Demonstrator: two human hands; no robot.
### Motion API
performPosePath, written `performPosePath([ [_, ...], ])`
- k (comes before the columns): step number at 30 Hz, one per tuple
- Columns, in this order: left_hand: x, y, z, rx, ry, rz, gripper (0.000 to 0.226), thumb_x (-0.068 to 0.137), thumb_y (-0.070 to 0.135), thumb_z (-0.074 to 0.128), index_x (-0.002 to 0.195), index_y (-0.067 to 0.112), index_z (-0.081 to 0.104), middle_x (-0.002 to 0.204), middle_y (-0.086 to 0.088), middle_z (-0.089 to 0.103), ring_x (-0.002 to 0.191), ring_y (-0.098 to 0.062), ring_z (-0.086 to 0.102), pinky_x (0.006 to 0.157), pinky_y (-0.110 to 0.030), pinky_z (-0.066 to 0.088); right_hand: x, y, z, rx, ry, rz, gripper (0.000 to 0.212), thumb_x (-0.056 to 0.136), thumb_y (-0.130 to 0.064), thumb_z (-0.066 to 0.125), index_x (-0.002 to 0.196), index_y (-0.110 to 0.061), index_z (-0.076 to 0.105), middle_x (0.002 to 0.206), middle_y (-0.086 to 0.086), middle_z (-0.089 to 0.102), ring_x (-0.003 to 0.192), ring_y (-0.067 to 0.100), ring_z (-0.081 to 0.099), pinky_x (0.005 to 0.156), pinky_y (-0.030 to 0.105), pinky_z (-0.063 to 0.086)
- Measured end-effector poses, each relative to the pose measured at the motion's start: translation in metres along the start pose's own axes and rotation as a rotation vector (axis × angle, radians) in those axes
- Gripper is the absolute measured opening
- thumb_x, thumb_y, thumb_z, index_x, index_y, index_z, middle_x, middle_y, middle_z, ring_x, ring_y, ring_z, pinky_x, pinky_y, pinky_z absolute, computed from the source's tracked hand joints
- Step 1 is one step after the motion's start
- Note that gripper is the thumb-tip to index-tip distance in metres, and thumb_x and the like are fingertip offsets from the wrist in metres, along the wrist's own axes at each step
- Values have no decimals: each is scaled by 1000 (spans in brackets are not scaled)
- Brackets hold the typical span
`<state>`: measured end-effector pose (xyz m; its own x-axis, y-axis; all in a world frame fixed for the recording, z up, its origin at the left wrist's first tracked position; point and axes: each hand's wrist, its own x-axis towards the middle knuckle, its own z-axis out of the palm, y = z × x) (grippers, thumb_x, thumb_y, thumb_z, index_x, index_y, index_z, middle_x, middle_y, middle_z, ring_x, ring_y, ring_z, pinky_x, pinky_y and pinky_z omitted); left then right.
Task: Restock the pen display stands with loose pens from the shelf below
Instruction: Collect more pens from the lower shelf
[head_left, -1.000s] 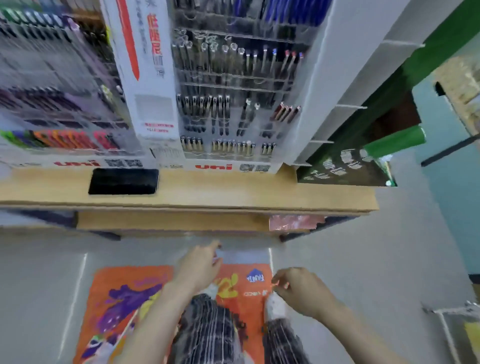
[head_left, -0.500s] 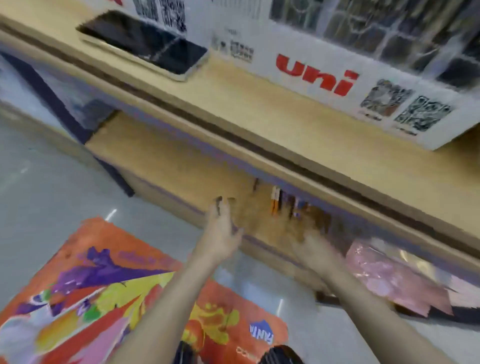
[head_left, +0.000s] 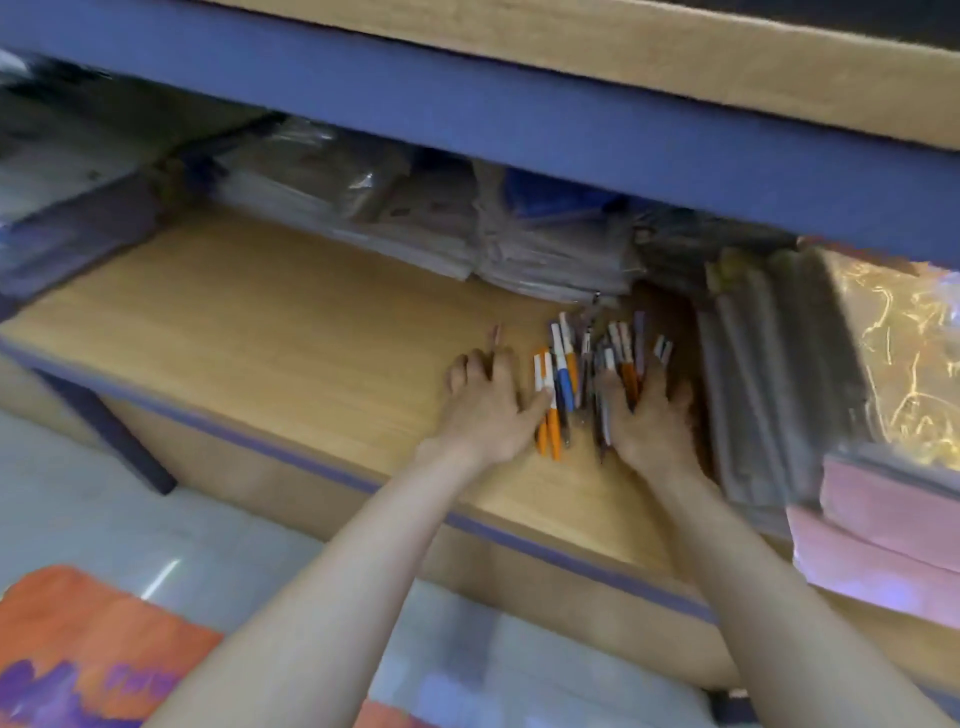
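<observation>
Pens (head_left: 587, 379) heaped loose on the lower shelf (head_left: 291, 332), bracketed by left hand (head_left: 488, 405) and right hand (head_left: 649, 415). Both grips spread flat, fingers fairly straight, pressing against the heap's flanks and over its edges, nothing yet clasped. Likely mid-gather. Risks, as a judgement: round barrels rolling out between the palms, or skidding toward the front lip and off onto the floor (head_left: 104, 519) if squeezed unevenly. Crowded also on the right by grey packets (head_left: 769, 395) just beside the knuckles, so easy to snag. Stray pens at the back, near the stacked wrapped goods (head_left: 519, 249), apt to be left behind.
</observation>
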<state>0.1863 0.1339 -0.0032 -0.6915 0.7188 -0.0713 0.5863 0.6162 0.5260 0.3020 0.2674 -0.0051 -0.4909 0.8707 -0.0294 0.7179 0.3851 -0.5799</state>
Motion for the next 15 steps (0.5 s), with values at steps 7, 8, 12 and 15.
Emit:
performPosePath([
  [7,3,34,20,88,-101,64,91,96,49,53,159,12,0,164,-22,-12,151,-42,-4,124,-46,6,22,-5,15,-11,-7,-97,48,105,-37,21,138,-13,47,153,19,35,144,32,26,116,44,27],
  [8,3,34,22,108,-78,75,87,98,45,51,159,12,0,163,-22,-16,151,-42,-3,124,-47,6,22,-5,17,-18,-7,-93,50,105,-38,20,138,-13,48,153,18,36,144,32,28,115,46,27],
  [12,7,24,25,197,-38,149,71,103,42,39,160,26,1,164,-16,-23,153,-35,-13,124,-50,3,16,-10,23,-47,-18,-120,50,105,-38,21,142,-13,44,154,17,34,141,35,31,115,48,26],
  [15,13,19,25,285,30,293,65,102,45,34,160,28,8,168,-4,-11,154,-29,-12,123,-55,-4,17,-10,24,-38,-20,-135,50,105,-40,21,144,-19,42,156,12,32,143,31,29,116,47,24],
])
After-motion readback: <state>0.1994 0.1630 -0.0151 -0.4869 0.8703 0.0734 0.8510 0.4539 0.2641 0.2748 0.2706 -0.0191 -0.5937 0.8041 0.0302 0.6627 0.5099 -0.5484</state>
